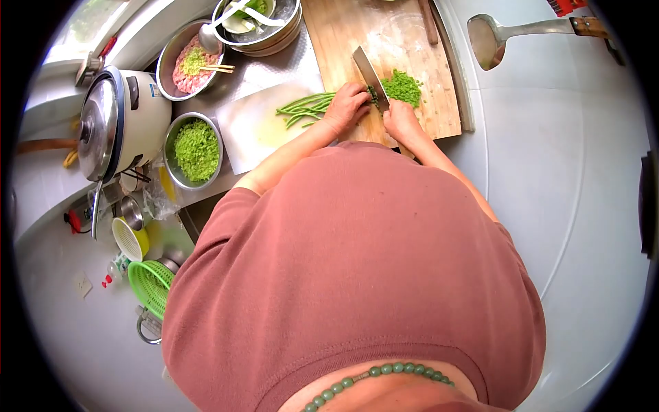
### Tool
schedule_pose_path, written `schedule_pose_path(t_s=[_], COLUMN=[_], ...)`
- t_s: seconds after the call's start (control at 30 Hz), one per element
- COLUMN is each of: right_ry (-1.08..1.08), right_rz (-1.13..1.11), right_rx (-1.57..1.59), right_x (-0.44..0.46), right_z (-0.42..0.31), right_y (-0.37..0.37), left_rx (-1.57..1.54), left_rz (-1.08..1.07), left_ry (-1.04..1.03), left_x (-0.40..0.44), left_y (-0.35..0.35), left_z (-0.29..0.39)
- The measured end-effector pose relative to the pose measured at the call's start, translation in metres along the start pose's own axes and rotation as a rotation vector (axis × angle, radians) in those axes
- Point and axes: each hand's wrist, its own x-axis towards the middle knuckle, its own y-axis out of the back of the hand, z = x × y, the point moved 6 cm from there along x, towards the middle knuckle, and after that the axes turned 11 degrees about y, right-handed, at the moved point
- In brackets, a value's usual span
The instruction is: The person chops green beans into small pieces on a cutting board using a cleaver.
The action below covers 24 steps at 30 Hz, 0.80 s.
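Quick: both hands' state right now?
Left hand: closed over the bunch of long, thin green beans.
Right hand: closed, holding the broad, grey metal-bladed knife.

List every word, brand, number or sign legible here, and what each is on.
No text can be read.
White cooker: markings on its side, too small to read.
Plastic bottle: label too small and blurred.
Red item at top right: any print unreadable.

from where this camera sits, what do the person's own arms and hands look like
The left hand and right hand are ungloved. The plain dusty-red fabric shirt has short sleeves, leaving both forearms uncovered; no watch or bracelet shows.
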Motion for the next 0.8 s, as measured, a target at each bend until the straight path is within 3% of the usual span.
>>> schedule_pose_path(t_s=[0.33, 0.8], right_ry=[-0.021, 0.072], right_rz=[-0.024, 0.060], right_rx=[0.165, 0.009], right_x=[-0.006, -0.023], right_z=[0.004, -0.013], right_y=[0.003, 0.009], left_rx=[0.009, 0.016], left_rz=[0.018, 0.042], left_ry=[0.067, 0.018], left_x=[0.005, 0.003], left_y=[-0.013, -0.014], left_z=[-0.010, -0.010])
